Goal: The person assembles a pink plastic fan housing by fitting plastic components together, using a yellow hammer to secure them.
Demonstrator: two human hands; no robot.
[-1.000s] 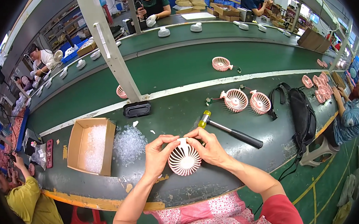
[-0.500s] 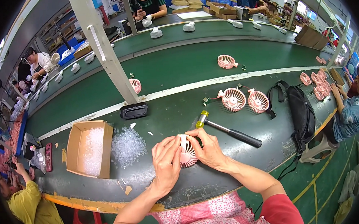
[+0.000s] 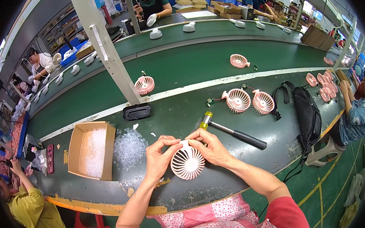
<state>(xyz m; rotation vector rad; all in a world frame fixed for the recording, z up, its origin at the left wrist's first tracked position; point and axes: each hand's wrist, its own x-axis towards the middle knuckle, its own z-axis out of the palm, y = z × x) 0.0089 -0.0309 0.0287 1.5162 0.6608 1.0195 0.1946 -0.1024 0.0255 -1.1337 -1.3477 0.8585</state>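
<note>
A round pink fan housing [image 3: 187, 162] with radiating slats is held over the bench in front of me, its short neck pointing away. My left hand [image 3: 160, 157] pinches the neck from the left. From the other side my right hand [image 3: 210, 149] grips the same neck, thumb and fingertips close to the left ones. Whatever lies between the fingertips is too small to make out. Just beyond my right hand rests a hammer [image 3: 234, 134] with a yellow head and black grip. Small clear plastic pieces [image 3: 130, 148] are heaped to the left of my left hand.
An open cardboard box [image 3: 76, 150] holds more clear pieces. Two pink housings with wired boards, one a fan housing [image 3: 237, 100], lie beyond the hammer. A black tray [image 3: 136, 111] sits by the metal post [image 3: 110, 55]. At right lies a black bag [image 3: 306, 116]. Co-workers sit around the green conveyor [image 3: 179, 63].
The housing in my hands has turned so its slatted face shows fully, and my left hand has shifted left off it. On the conveyor, pink housings have moved right, white fans slightly left.
</note>
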